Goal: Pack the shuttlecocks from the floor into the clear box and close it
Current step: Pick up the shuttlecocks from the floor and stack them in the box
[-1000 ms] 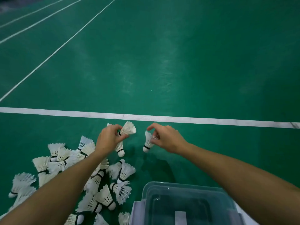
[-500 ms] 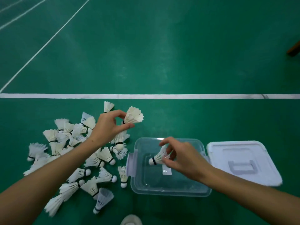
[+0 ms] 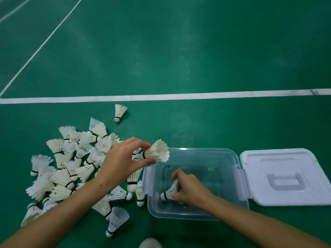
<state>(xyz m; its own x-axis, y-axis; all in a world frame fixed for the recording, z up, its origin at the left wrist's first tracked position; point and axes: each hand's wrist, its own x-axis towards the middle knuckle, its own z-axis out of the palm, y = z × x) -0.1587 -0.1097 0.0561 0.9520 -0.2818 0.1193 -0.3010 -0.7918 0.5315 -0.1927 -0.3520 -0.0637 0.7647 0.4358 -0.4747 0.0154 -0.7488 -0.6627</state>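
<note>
1. We're looking down at a green court floor (image 3: 179,51) with a white line (image 3: 161,96) running across it, and the clear box (image 3: 223,216) sits open just in front of us.
2. Our right hand (image 3: 189,191) is down inside the box near its front left corner, fingers curled round a shuttlecock (image 3: 169,193) — cork end pointing left, low in the box. We can't tell whether it touches the bottom.
3. Our left hand (image 3: 121,161) pinches another shuttlecock (image 3: 157,152) by its cork end between thumb and fingers, feathers flaring out to the right, held above the box's back left corner.
4. The white lid (image 3: 286,176) lies flat on the floor just beside the box on the right, handle recess facing up, so the box isn't closed.
5. The pile of shuttlecocks (image 3: 71,169) is spread on the floor to the left of the box, some right up against its left wall.
6. One stray shuttlecock (image 3: 120,112) lies apart from the pile, near the white line, and a translucent-skirted one (image 3: 116,219) lies at the near edge — cork toward us.
7. A pale rounded thing pokes in at the bottom edge, too cropped to name.
</note>
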